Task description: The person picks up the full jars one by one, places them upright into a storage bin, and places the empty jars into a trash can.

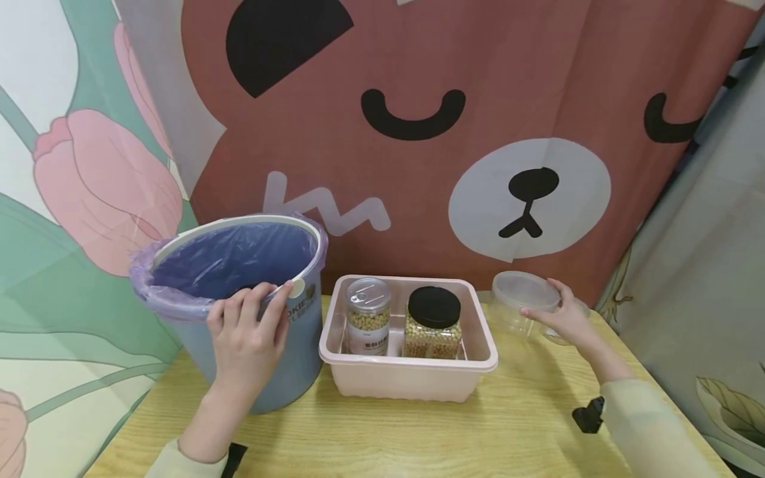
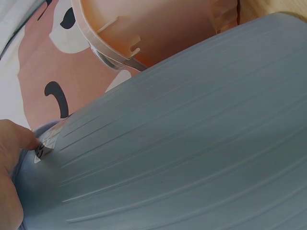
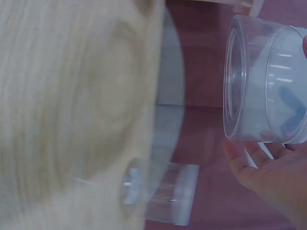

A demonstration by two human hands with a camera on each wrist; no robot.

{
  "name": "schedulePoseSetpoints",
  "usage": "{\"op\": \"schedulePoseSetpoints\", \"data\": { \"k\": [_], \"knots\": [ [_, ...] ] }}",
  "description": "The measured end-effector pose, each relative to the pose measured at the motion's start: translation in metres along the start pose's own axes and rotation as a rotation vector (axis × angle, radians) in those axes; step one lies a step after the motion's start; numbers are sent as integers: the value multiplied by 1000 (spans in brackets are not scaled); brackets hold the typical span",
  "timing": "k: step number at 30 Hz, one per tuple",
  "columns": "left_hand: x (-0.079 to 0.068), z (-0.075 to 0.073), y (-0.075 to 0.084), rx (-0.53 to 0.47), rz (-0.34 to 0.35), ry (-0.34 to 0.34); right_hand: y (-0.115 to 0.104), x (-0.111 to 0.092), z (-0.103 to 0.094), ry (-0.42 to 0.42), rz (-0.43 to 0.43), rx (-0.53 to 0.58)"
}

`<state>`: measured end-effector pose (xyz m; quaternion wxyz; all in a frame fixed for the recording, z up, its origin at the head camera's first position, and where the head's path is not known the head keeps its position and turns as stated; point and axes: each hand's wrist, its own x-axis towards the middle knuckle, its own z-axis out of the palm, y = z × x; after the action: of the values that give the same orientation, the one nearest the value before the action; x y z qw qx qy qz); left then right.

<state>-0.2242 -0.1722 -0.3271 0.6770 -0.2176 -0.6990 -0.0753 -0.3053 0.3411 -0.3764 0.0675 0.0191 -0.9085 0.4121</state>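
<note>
My left hand [image 1: 248,338] grips the near rim of a blue trash bin [image 1: 293,365], fingers hooked over the edge. A purple bag [image 1: 146,285] lines the bin; its bottom is out of sight. In the left wrist view, the bin's ribbed side [image 2: 168,139] fills much of the picture, with part of the hand [image 2: 9,172] at its rim. On the right, my right hand [image 1: 562,315] holds a clear round plastic jar [image 1: 522,299] by its upper part. The right wrist view shows this jar [image 3: 256,81] raised off the table, seemingly empty.
A pale pink basin [image 1: 406,382] stands between the hands, holding a ring-pull jar [image 1: 367,318] and a black-lidded jar [image 1: 433,325] of yellowish grains. A smaller clear jar [image 3: 168,191] stands on the wooden table [image 1: 418,438] near my right hand. A bear-print curtain [image 1: 418,192] hangs behind.
</note>
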Motion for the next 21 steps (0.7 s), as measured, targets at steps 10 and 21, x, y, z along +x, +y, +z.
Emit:
{"op": "schedulePoseSetpoints", "data": {
  "k": [10, 21],
  "knots": [
    [-1, 0, 1, -2, -6, -14, -48, -11, -23, 8, -44, -31],
    [-2, 0, 0, 3, -7, -15, -106, -8, -33, 61, -143, -62]
  ]
}}
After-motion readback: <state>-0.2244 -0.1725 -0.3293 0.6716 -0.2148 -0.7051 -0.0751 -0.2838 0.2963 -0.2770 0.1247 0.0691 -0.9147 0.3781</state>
